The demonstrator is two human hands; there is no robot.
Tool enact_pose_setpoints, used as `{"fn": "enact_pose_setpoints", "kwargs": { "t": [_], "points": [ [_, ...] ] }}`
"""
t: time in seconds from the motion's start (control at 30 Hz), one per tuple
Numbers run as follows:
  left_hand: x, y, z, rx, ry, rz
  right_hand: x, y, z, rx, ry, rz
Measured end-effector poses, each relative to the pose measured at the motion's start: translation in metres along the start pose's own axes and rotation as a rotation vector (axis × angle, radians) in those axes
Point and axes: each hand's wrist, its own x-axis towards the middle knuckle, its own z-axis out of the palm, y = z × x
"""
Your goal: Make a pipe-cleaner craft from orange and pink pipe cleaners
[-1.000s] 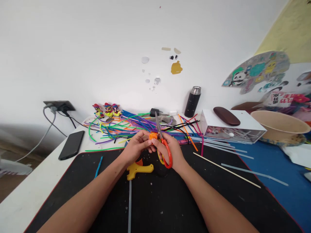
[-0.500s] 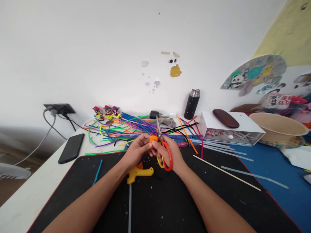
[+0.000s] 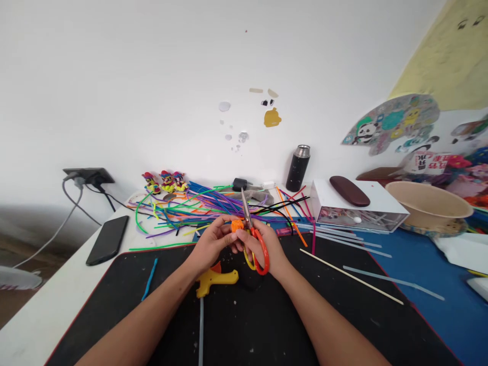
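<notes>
Between the fingertips of both hands sits a small orange fuzzy piece (image 3: 237,225), seemingly bent pipe cleaner. My left hand (image 3: 217,241) pinches it from the left. My right hand (image 3: 267,245) has its thumb against the piece and also carries scissors (image 3: 261,254) with red and yellow handles, blades pointing up and away. Whether the blades are fully closed is hard to tell. Just below my hands a yellow glue gun (image 3: 217,279) lies on the black mat (image 3: 244,325), a clear glue stick (image 3: 201,330) running from it towards me.
Many coloured pipe cleaners (image 3: 213,201) spread behind the mat. Three small figures (image 3: 166,181) stand by the wall. A phone (image 3: 108,240) lies left; a black bottle (image 3: 298,169), a white box (image 3: 381,195) and a beige bowl (image 3: 429,201) stand right. A thin stick (image 3: 351,276) crosses the mat.
The whole view has shifted slightly, so things sit a little lower and further left. Both hands still hold the orange piece, and the scissors stay in my right hand.
</notes>
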Motion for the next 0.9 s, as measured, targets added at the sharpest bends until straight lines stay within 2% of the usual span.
{"fn": "enact_pose_setpoints", "kwargs": {
  "t": [0.17,0.43,0.9],
  "points": [
    [-0.004,0.001,0.001,0.099,0.011,0.036,0.000,-0.001,-0.001,0.025,-0.028,-0.001],
    [-0.014,-0.002,0.005,0.363,0.120,0.110,-0.001,-0.002,-0.001,0.052,-0.044,0.045],
    [-0.014,-0.012,-0.003,0.400,0.132,0.058,0.000,0.003,0.001,-0.005,-0.031,0.081]
  ]
}}
